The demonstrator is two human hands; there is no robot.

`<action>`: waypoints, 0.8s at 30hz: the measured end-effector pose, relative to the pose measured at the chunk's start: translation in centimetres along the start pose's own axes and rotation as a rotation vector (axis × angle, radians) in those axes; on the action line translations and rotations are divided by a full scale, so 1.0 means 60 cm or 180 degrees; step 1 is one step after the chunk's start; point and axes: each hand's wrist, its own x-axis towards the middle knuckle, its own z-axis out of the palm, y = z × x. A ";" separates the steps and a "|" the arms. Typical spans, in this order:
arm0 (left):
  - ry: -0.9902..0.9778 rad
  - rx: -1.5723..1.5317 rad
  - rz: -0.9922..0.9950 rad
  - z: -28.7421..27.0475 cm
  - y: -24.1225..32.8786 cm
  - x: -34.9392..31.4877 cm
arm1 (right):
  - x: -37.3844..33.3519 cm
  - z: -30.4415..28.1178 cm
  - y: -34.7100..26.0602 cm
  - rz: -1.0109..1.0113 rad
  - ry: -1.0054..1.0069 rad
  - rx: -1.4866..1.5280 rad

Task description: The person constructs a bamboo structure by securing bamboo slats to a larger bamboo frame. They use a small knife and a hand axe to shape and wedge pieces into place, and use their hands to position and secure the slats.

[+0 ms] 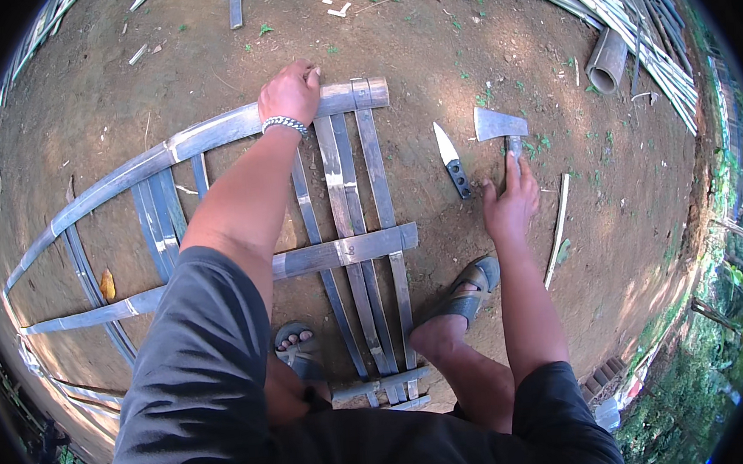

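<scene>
A frame of split bamboo lies on the ground before me, its long rails crossed by narrower slats point(334, 179). My left hand point(289, 95), with a chain bracelet at the wrist, is closed over the far bamboo rail point(212, 133) near its right end. On the right, a hatchet point(501, 124) lies on the soil with its broad blade pointing away from me. My right hand point(512, 199) rests its outstretched fingers on the hatchet's handle, thumb held apart; most of the handle is hidden. A knife point(450, 159) with a dark, holed handle lies just left of the hatchet.
The middle rail point(347, 250) passes between my sandaled feet point(469, 294) and the far rail. A thin bamboo strip point(558, 229) lies right of my right hand. At the far right are a pile of bamboo strips point(645, 41) and a hollow bamboo tube point(607, 60).
</scene>
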 end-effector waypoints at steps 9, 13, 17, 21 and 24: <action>-0.1228 -0.0441 0.2217 -0.041 0.010 -0.183 | -0.085 -0.047 -0.087 -0.1294 -0.2225 0.1362; -0.2717 0.0252 0.2492 -0.075 0.045 -0.307 | -0.096 -0.025 -0.087 -0.1402 -0.2453 0.1284; -0.2809 0.0695 0.2229 -0.069 0.041 -0.372 | -0.100 -0.016 -0.093 -0.1418 -0.2439 0.1347; -0.2557 0.0673 0.1912 -0.053 0.027 -0.393 | -0.108 -0.005 -0.098 -0.1303 -0.2301 0.1421; -0.2463 0.0622 0.1485 -0.038 0.037 -0.398 | -0.117 0.009 -0.096 -0.1209 -0.2181 0.1523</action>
